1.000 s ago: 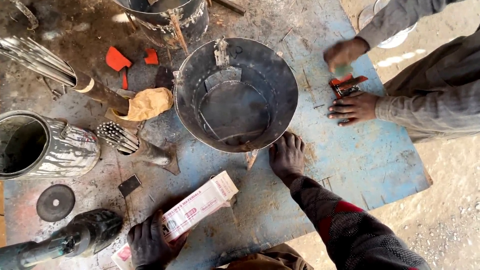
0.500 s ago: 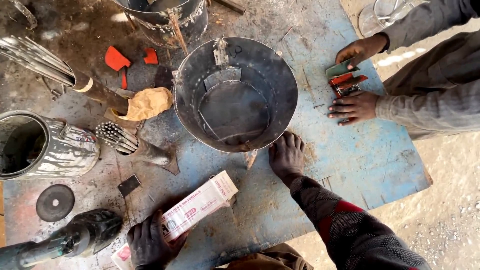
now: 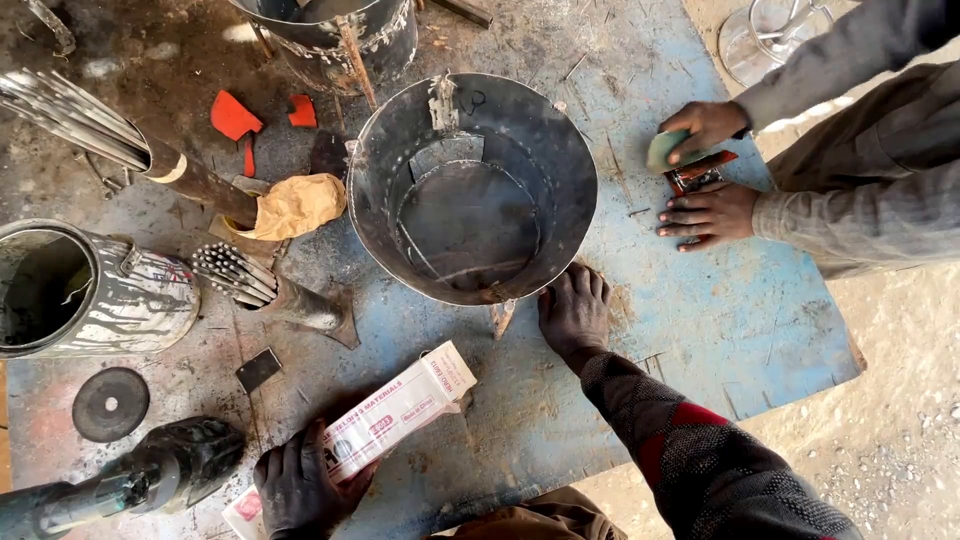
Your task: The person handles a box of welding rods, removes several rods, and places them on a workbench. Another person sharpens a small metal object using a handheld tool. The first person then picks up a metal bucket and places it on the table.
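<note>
The left hand (image 3: 300,485) was clamped around the lower end of a long white-and-pink cardboard box (image 3: 395,418), which lay slanted on the blue metal sheet (image 3: 720,330) just below the big metal bucket (image 3: 472,185). The right hand (image 3: 575,310) lay flat, fingers together, holding nothing, its fingertips touching the bucket's lower rim. Bare blue sheet stretched open to the right of that hand as far as the ragged edge, where gravel ground (image 3: 900,420) began. Left of the box the space was crowded: an angle grinder (image 3: 150,475), a dark round grinding disc (image 3: 110,403), a bundle of welding rods (image 3: 235,275) and a shiny dented can (image 3: 95,290) on its side. The sheet was scratched, rusty and dusty. At the far right a co-worker's hands (image 3: 705,170) pressed on a small red object near the sheet's edge
</note>
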